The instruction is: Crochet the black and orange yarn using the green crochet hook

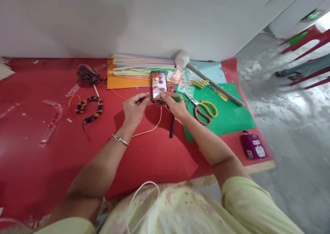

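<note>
My right hand [173,104] is closed round a crochet hook [177,99] with a green grip, its thin metal shaft pointing left. My left hand [134,110] pinches dark yarn [149,95] close to the hook's tip. The small work between the fingers is too fine to make out. A phone [160,84] with a lit screen lies just beyond both hands. To the left is a ball of multicoloured yarn [88,74], with a crocheted strip [96,107] curled below it. An orange strand [118,94] runs from the ball's side toward my left hand.
Scissors [203,110] with red and yellow handles lie on green paper [227,117] at the right. Pipe cleaners [139,63] lie along the wall on orange paper [113,84]. A grey stick with a white ball end [216,85] slants rightward. A purple box [254,146] sits near the table's right edge.
</note>
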The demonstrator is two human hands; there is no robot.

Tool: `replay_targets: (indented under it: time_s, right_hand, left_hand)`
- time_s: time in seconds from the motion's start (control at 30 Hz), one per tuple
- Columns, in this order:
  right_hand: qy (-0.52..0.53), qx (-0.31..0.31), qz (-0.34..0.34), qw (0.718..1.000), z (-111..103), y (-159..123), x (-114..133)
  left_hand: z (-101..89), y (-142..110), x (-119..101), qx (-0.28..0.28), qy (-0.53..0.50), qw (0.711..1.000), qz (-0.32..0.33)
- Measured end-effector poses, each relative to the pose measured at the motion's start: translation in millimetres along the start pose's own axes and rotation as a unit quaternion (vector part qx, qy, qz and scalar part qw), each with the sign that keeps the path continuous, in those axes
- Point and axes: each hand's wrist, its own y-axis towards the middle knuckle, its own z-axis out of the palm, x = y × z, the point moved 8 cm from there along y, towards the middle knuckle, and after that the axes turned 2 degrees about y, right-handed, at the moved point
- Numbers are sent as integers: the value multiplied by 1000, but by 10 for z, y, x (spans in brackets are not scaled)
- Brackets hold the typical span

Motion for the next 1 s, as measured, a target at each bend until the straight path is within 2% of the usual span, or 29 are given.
replay_targets:
  time_s: [0.37, 0.53, 0.63, 0.77, 0.83, 0.9, 1.0]
  right_hand:
    - [-13, -9, -3, 1000, -10, 0, 11]
    - [-52, 4, -28, 998, 20, -27, 46]
    - [-118, 11, -90, 989, 48, -71, 131]
    - [-260, 19, -245, 934, 156, -190, 330]
    - [-282, 21, -277, 918, 195, -219, 355]
    - [-273, 22, -256, 927, 197, -188, 305]
    - [-240, 15, -188, 952, 157, -108, 171]
  left_hand:
    - [17, -3, 4, 2, 0, 1000, 9]
    - [-2, -3, -6, 1, 20, 999, 47]
    - [-8, -15, -45, -1, 33, 997, 70]
    - [-15, -19, -49, -8, 43, 997, 71]
    - [-23, -19, -51, -15, 41, 996, 78]
    - [-28, -22, -58, -19, 45, 995, 86]
    - [-26, -30, -57, -21, 47, 995, 83]
